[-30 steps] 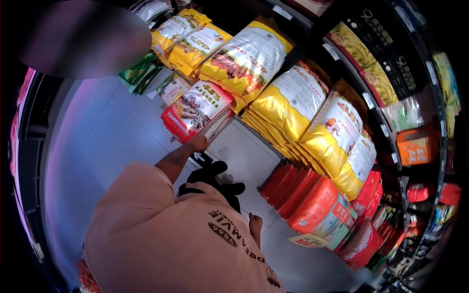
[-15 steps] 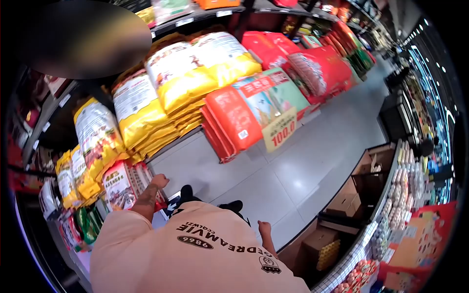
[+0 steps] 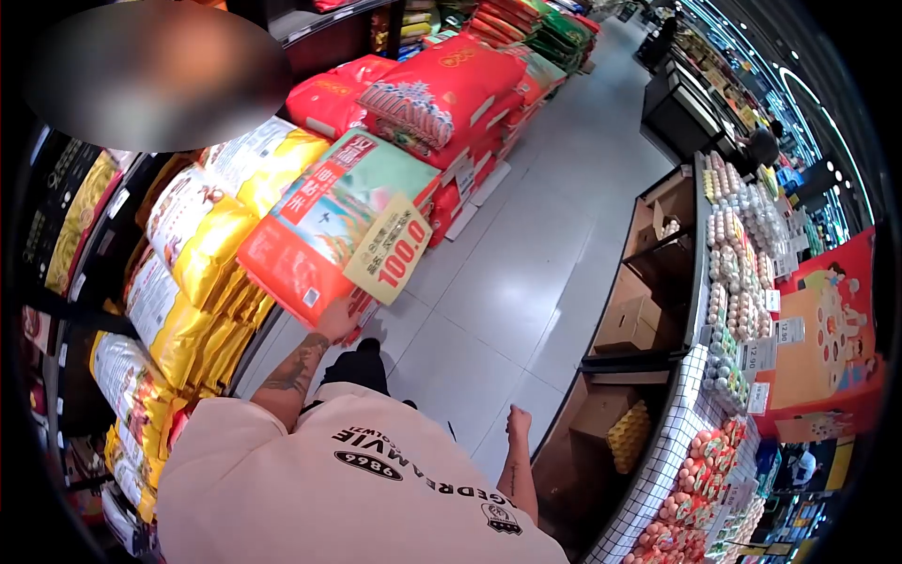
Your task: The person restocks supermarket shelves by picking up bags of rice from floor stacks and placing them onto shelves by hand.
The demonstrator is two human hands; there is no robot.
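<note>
My left hand is at the lower front corner of the orange-red rice bags, against or just beside them; its fingers blend into the red packaging. A yellow price sign reading 100.0 lies on the top bag's edge. My right hand hangs low over the floor, fingers curled in, with nothing visible in it.
Yellow-and-white bags are stacked at the left, and red bags farther up the aisle. Right of the tiled floor stands an egg display above shelves with cardboard boxes. A person is in the distance.
The view has swung rightward and moved along the aisle. My left hand has gone from the red-and-white bag, past the yellow stacks, to the orange-red bags. My right hand stays low and curled.
</note>
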